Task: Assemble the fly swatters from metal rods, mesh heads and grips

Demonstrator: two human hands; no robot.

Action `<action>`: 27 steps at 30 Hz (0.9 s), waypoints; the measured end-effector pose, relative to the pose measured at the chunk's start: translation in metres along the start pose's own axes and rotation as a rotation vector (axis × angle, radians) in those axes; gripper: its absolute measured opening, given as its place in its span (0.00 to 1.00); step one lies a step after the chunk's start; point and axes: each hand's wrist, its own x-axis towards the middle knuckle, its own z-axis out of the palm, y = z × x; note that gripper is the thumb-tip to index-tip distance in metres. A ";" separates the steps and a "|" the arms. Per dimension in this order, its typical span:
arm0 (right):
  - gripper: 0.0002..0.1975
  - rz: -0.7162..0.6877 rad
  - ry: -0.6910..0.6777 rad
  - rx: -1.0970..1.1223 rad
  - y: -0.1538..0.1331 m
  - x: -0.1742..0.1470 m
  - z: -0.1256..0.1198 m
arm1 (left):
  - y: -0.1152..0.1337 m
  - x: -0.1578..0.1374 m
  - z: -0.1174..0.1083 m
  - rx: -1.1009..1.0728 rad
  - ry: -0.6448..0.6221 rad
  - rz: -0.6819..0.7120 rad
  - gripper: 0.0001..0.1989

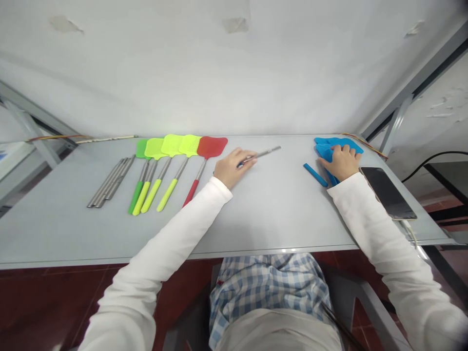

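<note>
A thin metal rod (268, 151) is pinched in the fingers of my left hand (234, 166), its free end pointing right and slightly away from me. Over at the right, my right hand (342, 162) has its fingers bent down over a pile of blue fly swatter heads (321, 141), gripping at them; the fingertips are partly hidden. Just left of that hand lies a loose blue handle (315, 174). Nearest my left hand is a red fly swatter (212, 146) with a metal shaft and red handle, partly behind my sleeve.
Several yellow-green fly swatters (171, 144) and a green one (136, 197) lie in a row left of the red one. Farther left is a bundle of metal rods (111, 183). A phone (388, 192) with a white cable (409, 229) lies right of my right hand. A wall (256, 73) backs the table (270, 209).
</note>
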 end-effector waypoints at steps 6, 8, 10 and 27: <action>0.19 0.021 0.001 -0.006 -0.002 -0.003 -0.007 | -0.004 -0.010 0.013 0.407 -0.187 0.227 0.21; 0.18 0.031 0.068 0.033 -0.003 -0.003 -0.012 | -0.005 -0.011 0.016 0.436 -0.186 0.228 0.21; 0.18 0.060 0.170 0.074 -0.004 -0.004 -0.020 | -0.004 -0.012 0.018 0.451 -0.183 0.218 0.21; 0.18 0.089 -0.161 1.828 -0.063 -0.030 -0.004 | 0.003 -0.016 0.021 0.396 -0.159 0.097 0.17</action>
